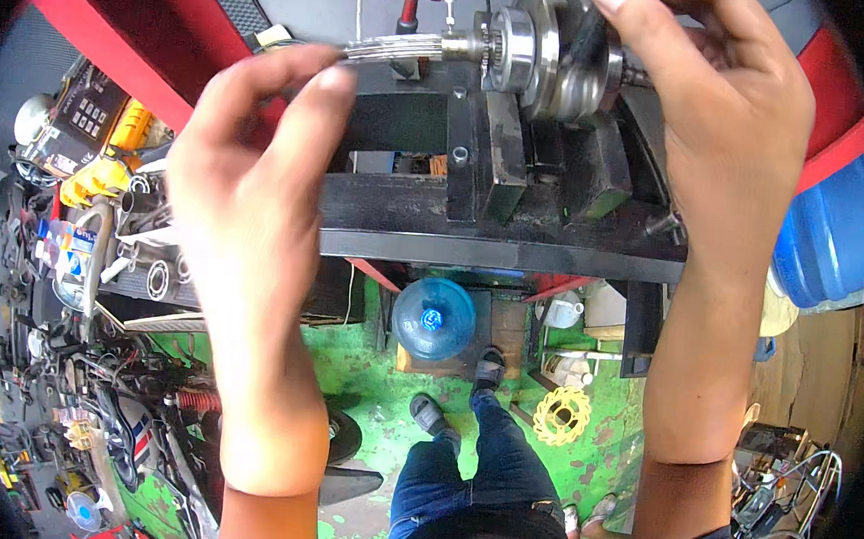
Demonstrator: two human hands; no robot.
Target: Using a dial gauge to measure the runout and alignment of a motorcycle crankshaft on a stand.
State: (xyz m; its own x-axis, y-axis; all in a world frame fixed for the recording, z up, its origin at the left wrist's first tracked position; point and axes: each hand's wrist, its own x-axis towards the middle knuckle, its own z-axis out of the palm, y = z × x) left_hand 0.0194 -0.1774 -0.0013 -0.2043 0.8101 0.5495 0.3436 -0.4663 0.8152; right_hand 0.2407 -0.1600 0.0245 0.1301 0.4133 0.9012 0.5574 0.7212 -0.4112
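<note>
A steel crankshaft assembly (557,58) with round webs and a bearing lies across a black metal fixture (499,164) at upper middle. My left hand (255,147) pinches the far end of its long shiny left shaft (397,49), which looks streaked, perhaps by motion. My right hand (723,120) is curled over the assembly's right side, thumb raised near the top of the webs; some of its fingertips are hidden. Just behind the shaft stands a dial gauge holder (409,2) with red and black parts, its probe reaching down near the shaft.
Motorcycle parts (121,418) and tools crowd the left. A blue water jug (434,318) sits below the bench (403,248), a blue drum (825,237) at right. A yellow disc (562,416) lies on the green floor near another person's feet (595,521). Cables (786,515) pile at lower right.
</note>
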